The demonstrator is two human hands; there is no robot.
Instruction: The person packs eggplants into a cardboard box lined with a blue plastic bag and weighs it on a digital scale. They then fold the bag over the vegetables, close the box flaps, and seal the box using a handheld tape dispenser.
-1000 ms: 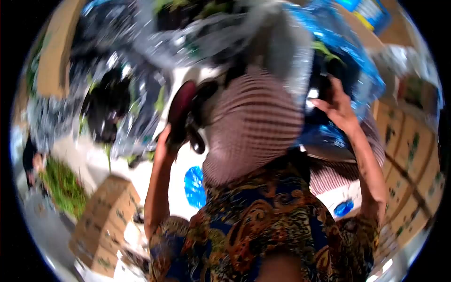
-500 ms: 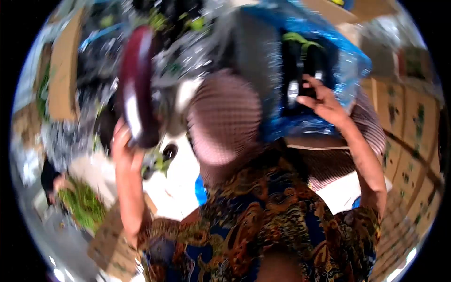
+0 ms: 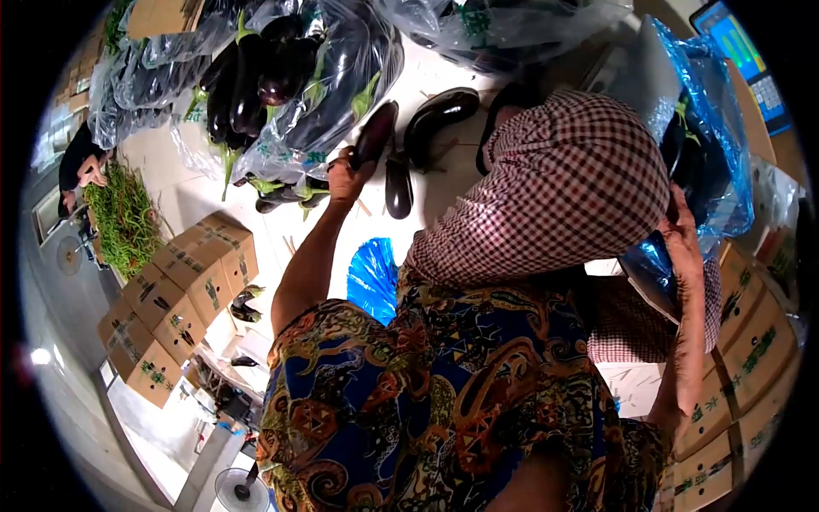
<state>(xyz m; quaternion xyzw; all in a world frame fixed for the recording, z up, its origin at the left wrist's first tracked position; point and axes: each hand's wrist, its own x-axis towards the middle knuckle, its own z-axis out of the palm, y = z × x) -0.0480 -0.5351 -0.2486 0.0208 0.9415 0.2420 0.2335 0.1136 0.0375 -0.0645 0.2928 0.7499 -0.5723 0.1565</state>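
My left hand [image 3: 345, 181] reaches down to the floor, its fingers closed around the near end of a reddish-purple eggplant [image 3: 378, 132]. Just beside it lie a short dark eggplant [image 3: 398, 188] and a curved one [image 3: 437, 121]. My right hand [image 3: 679, 229] rests at the near side of a blue plastic liner [image 3: 735, 183], fingers stretched toward the dark eggplants [image 3: 695, 154] inside; its fingertips are partly hidden. The lined box leans beside my checked trouser leg [image 3: 580, 171].
Clear bags of eggplants [image 3: 333, 94] lie ahead on the left. Closed cartons [image 3: 175, 294] are stacked at left, and more cartons [image 3: 742, 358] at right. A blue scale display [image 3: 751, 64] stands upper right. Another person [image 3: 78, 171] is by green peppers [image 3: 124, 218].
My left hand, which held a large eggplant up in front of me, is now low by the floor eggplants. My right hand has moved back to the liner's near side. The view has swung.
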